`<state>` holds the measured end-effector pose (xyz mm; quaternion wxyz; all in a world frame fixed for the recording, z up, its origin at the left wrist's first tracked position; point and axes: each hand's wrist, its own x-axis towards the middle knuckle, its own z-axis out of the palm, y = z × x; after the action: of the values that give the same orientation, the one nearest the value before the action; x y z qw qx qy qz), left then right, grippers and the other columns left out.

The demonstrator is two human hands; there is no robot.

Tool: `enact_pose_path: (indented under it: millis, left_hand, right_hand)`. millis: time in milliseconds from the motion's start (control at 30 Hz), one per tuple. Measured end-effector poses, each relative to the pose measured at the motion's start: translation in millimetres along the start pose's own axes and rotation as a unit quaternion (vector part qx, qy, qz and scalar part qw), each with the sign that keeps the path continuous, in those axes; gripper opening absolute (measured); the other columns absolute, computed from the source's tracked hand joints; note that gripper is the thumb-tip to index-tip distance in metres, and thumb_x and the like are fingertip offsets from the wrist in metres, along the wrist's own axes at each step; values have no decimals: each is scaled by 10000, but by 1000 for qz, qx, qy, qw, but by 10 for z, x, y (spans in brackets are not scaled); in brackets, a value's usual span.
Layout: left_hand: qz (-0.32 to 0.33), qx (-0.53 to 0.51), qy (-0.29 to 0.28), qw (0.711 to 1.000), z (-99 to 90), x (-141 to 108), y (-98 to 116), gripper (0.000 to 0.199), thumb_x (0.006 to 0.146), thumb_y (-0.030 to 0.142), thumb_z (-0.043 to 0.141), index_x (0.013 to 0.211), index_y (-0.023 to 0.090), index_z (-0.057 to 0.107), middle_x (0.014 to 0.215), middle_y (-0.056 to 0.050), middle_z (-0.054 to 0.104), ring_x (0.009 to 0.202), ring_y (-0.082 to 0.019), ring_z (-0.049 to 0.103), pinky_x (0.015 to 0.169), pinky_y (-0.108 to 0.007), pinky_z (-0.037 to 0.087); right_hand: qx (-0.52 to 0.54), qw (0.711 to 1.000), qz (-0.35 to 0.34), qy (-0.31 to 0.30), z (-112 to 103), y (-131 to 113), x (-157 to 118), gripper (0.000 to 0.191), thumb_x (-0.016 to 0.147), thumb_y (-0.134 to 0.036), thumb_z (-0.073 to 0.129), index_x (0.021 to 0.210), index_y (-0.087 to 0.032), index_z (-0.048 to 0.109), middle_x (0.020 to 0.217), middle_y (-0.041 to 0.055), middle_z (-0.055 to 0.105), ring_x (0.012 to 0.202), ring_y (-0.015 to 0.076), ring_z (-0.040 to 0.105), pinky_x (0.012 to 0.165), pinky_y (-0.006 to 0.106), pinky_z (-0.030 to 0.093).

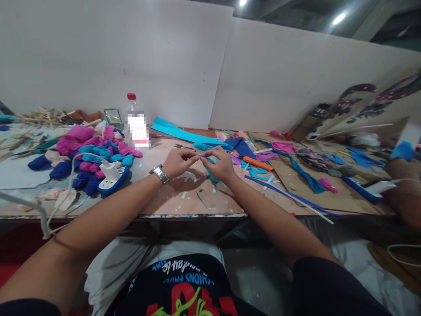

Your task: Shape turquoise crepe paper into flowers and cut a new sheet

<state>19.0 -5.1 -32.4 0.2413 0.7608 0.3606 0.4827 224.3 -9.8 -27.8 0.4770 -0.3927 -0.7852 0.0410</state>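
We are pinching a turquoise strip point(211, 172) in our left hand point(179, 163) and right hand point(221, 163). An orange tool point(258, 163) is lying near our right hand.

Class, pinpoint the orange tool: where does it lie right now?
In the head view, the orange tool lies on the worktable, just to the right of the person's right hand, beside turquoise scraps.
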Motion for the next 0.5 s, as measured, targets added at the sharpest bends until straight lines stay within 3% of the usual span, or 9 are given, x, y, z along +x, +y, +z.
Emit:
enact_pose_path:
  millis: [300,500]
  left_hand:
    - [-33,-22,-17,999,-1,8,3,349,860,491,703,959,177,820,792,-71,779,693,-170,665,596,-275,480]
    - [-50,-28,-19,998,-22,33,0,294,857,416,692,802,140,776,736,-61,748,636,-134,619,588,-249,459]
  right_hand:
    - [-53,998,-40,-9,3,4,-3,63,834,-310,775,868,-258,776,853,32,757,914,260,644,892,448,455]
    - [-66,997,-42,-24,13,-32,3,114,826,-321,793,903,-239,770,887,37,775,919,261,653,909,450,431]
